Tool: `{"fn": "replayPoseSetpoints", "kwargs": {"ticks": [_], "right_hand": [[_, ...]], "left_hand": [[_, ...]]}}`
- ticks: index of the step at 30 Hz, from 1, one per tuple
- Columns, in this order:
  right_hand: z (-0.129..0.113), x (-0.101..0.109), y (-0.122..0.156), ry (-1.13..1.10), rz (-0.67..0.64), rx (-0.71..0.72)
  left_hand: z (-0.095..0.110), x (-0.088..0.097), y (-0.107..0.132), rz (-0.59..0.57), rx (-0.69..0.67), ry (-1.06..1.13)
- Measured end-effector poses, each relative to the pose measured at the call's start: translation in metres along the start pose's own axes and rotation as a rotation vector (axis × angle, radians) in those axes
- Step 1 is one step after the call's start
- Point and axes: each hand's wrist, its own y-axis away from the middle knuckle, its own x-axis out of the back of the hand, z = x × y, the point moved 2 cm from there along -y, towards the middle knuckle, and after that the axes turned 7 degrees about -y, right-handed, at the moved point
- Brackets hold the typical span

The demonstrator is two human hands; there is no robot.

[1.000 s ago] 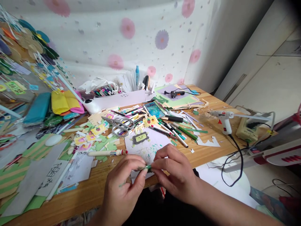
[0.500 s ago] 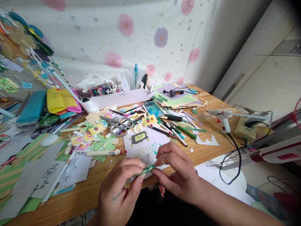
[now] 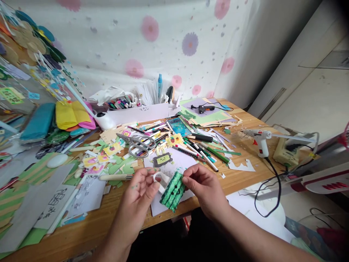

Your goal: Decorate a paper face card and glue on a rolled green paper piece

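My two hands meet over the near edge of a cluttered wooden desk (image 3: pixel 109 218). My right hand (image 3: pixel 204 189) pinches the upper edge of a green striped paper cut-out (image 3: pixel 172 189) with a small drawn face. My left hand (image 3: pixel 136 196) holds the cut-out's other side, where a white paper loop (image 3: pixel 160 178) sticks out by its fingers. The green piece now faces me, tilted. Green marks show on my left fingers. Under the hands lies a white sheet (image 3: pixel 174 167) with another small square face cut-out (image 3: pixel 163 160).
Scissors (image 3: pixel 139 143), many pens and markers (image 3: pixel 201 151), and paper scraps cover the desk. A white glue gun (image 3: pixel 257 140) with a black cord stands at the right, by a power strip (image 3: pixel 286 153). A phone (image 3: pixel 178 126) and marker box (image 3: pixel 136 111) lie further back. Paper crafts hang at left.
The green piece, held edge-on between my fingertips before, has turned flat towards me. My hands have moved slightly apart and up, and the white loop has come into sight.
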Motion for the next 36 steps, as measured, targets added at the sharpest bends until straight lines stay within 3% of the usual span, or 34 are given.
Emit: {"fn": "replayPoseSetpoints", "kwargs": {"ticks": [3, 7, 12, 17, 28, 36], "right_hand": [[0.007, 0.003, -0.004, -0.145, 0.108, -0.023], [0.011, 0.003, -0.004, -0.169, 0.148, -0.022], [0.010, 0.008, -0.002, -0.051, 0.044, -0.072], [0.008, 0.018, -0.002, 0.084, -0.080, -0.146], [0.005, 0.003, 0.002, -0.336, -0.100, -0.392], [-0.007, -0.001, 0.007, -0.321, -0.177, -0.349]], "left_hand": [[-0.007, 0.002, 0.000, -0.021, 0.069, 0.078], [-0.012, -0.001, 0.002, -0.138, 0.136, -0.032], [-0.012, 0.001, 0.003, -0.172, 0.105, -0.253], [-0.018, 0.003, 0.005, -0.271, 0.157, -0.299], [-0.020, 0.011, 0.003, -0.277, 0.186, -0.208], [-0.016, 0.006, 0.007, -0.274, 0.182, -0.140]]}}
